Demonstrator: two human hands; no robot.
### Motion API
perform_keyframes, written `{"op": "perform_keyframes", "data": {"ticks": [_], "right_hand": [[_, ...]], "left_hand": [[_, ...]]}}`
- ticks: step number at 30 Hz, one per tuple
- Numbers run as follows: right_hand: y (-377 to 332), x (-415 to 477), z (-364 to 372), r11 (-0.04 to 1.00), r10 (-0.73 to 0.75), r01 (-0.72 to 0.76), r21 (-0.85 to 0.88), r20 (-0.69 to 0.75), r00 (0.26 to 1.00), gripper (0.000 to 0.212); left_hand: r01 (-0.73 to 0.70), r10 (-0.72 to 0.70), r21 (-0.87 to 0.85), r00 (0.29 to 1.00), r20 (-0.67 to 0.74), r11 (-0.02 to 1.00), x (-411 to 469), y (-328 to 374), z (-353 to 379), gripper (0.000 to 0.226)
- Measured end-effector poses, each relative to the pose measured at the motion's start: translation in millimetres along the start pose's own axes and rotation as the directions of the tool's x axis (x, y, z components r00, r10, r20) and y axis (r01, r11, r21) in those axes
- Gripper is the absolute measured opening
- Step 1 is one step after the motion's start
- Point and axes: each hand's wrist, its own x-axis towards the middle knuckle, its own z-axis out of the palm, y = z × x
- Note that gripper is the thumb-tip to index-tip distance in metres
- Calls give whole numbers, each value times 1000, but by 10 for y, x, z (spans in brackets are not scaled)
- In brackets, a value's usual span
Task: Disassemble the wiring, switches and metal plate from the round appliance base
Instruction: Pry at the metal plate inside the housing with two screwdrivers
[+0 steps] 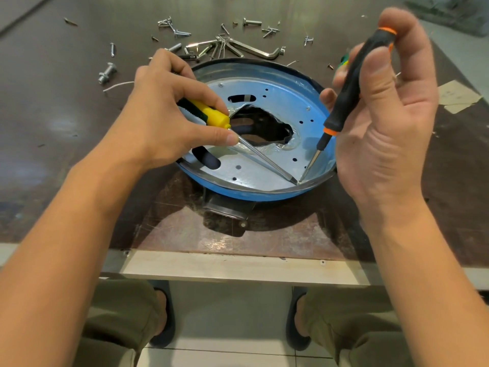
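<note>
Round blue appliance base (pixel 232 192) sits on brown surface (pixel 66 115), silver metal plate (pixel 264 170) still inside. Left hand (pixel 169 115) grips yellow-handled screwdriver (pixel 211 118), right hand (pixel 391 128) grips black-orange screwdriver (pixel 352 83). Both tips converge at plate's near-right edge.

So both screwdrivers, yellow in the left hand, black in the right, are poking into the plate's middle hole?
No. The head view shows the yellow screwdriver in the left hand and the black screwdriver in the right hand meeting tip to tip at the near edge of the plate, not in the hole.
</note>
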Motion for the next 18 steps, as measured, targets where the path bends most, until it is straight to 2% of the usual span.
{"op": "perform_keyframes", "data": {"ticks": [5, 10, 15, 18], "right_hand": [[-8, -6, -35, 993, 33, -33, 110, -2, 999, 25], [4, -5, 2, 1000, -25, 26, -11, 23, 999, 25], [-26, -1, -24, 998, 34, -35, 55, 32, 999, 23], [-26, -1, 5, 1000, 18, -19, 21, 24, 1000, 19]], "left_hand": [[-4, 4, 0, 1000, -5, 1000, 4, -3, 2, 43], [0, 0, -3, 1000, -3, 1000, 0, -3, 7, 44], [0, 0, -4, 1000, -7, 1000, 2, -8, 4, 41], [-1, 0, -1, 1000, -6, 1000, 2, -5, 7, 44]]}}
